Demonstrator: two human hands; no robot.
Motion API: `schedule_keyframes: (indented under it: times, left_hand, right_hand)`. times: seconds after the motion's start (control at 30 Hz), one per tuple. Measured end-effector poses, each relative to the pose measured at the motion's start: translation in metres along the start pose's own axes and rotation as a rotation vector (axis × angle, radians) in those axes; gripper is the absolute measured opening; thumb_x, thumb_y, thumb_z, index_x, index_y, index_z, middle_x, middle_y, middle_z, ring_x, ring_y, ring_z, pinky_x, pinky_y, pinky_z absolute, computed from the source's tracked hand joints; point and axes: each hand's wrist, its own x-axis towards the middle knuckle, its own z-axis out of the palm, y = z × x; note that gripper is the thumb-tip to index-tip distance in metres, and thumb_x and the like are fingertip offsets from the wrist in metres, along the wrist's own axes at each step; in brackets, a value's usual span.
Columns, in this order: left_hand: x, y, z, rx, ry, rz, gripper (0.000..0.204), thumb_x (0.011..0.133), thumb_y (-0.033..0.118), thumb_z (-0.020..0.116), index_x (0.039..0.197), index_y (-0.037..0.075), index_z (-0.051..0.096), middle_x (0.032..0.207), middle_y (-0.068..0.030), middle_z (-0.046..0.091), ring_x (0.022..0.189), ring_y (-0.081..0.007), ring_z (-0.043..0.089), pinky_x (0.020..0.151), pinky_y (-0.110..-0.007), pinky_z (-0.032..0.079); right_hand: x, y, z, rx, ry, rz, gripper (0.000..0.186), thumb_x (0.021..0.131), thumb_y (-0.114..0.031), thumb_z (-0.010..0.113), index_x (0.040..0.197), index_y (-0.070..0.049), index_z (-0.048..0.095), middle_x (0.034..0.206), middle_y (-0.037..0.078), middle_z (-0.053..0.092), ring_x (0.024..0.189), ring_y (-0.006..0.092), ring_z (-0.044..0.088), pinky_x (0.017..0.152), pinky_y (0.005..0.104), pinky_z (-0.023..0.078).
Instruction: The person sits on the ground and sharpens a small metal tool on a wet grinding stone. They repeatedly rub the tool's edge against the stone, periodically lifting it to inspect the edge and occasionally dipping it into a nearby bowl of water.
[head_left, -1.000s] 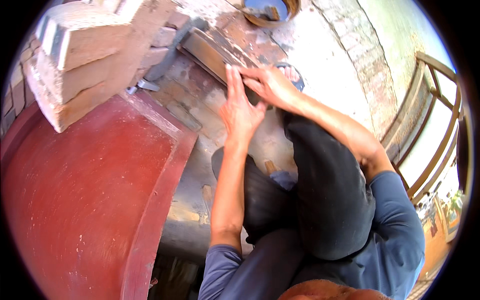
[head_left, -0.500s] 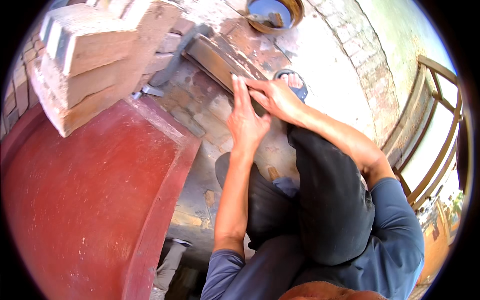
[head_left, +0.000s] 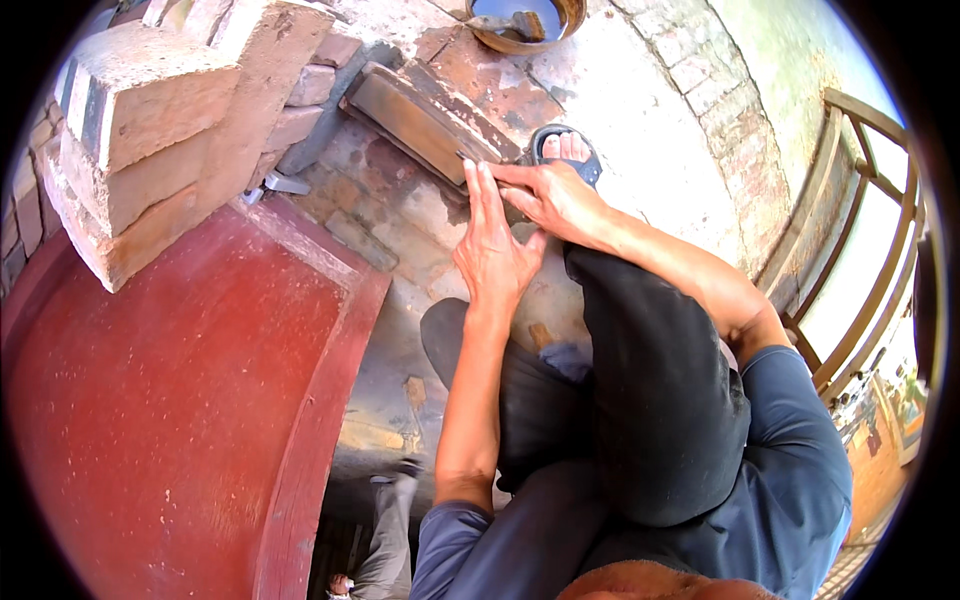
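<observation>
A long brown rectangular block, which looks like a sharpening stone, lies on the paved ground in front of me. Over its near end, my left hand is open, its index and middle fingers stretched forward together and its thumb apart. My right hand comes in from the right with its fingers closed, meeting the left fingertips. A small dark tip shows by the left fingertips. What the right hand grips is mostly hidden beneath the two hands.
A round basin of water with a brush-like tool stands beyond the block. Stacked bricks and a red panel are at left. My sandalled foot is beside the block. A wooden frame stands at right; another person's leg shows lower left.
Both hands have drawn back toward me along the block, baring more of its top. My view has shifted slightly. The other person's leg at lower left has moved.
</observation>
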Motion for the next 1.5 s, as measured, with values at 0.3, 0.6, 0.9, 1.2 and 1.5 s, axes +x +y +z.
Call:
schedule_keyframes:
  times: [0.3,0.6,0.9,1.2,1.5]
  left_hand:
    - [0.034,-0.008,-0.018,0.007,0.062,0.034,0.127,0.073,0.025,0.093,0.173,0.003,0.018,0.178,-0.0251,0.028,0.146,-0.0448,0.055,0.108,-0.049,0.057]
    - [0.031,-0.003,-0.009,-0.006,0.077,0.013,0.126,0.072,0.021,0.09,0.174,0.004,0.017,0.18,-0.0243,0.023,0.142,-0.0452,0.058,0.105,-0.05,0.058]
    - [0.025,-0.005,-0.004,-0.045,0.02,-0.008,0.128,0.07,0.019,0.089,0.174,0.003,0.015,0.179,-0.0257,0.025,0.139,-0.0483,0.06,0.101,-0.049,0.06]
    - [0.013,0.003,-0.006,-0.06,-0.052,-0.046,0.131,0.069,0.021,0.091,0.174,0.003,0.014,0.181,-0.0229,0.022,0.142,-0.0462,0.059,0.102,-0.05,0.059]
    - [0.008,0.005,-0.002,-0.093,-0.086,-0.046,0.131,0.07,0.02,0.091,0.175,0.006,0.013,0.18,-0.0247,0.023,0.145,-0.0455,0.056,0.105,-0.05,0.058]
  right_hand:
    - [0.037,-0.012,0.007,-0.008,0.065,-0.042,0.043,0.103,-0.018,0.061,0.143,-0.007,0.069,0.101,0.03,0.074,0.091,0.0512,0.071,0.083,0.0549,0.056]
    - [0.031,-0.02,0.001,0.008,0.078,-0.026,0.039,0.104,-0.018,0.064,0.14,-0.002,0.07,0.104,0.029,0.076,0.092,0.049,0.073,0.08,0.0538,0.057]
    - [0.024,-0.008,0.006,0.021,0.075,-0.023,0.043,0.104,-0.019,0.061,0.143,-0.005,0.068,0.103,0.031,0.075,0.092,0.05,0.072,0.084,0.0551,0.056]
    - [0.011,0.001,0.01,-0.004,0.1,-0.059,0.041,0.104,-0.02,0.065,0.141,-0.005,0.07,0.108,0.028,0.075,0.097,0.049,0.072,0.084,0.0547,0.058]
    - [0.004,0.003,0.006,-0.008,0.084,-0.047,0.043,0.104,-0.017,0.063,0.144,-0.002,0.068,0.108,0.028,0.076,0.098,0.048,0.074,0.085,0.0536,0.058]
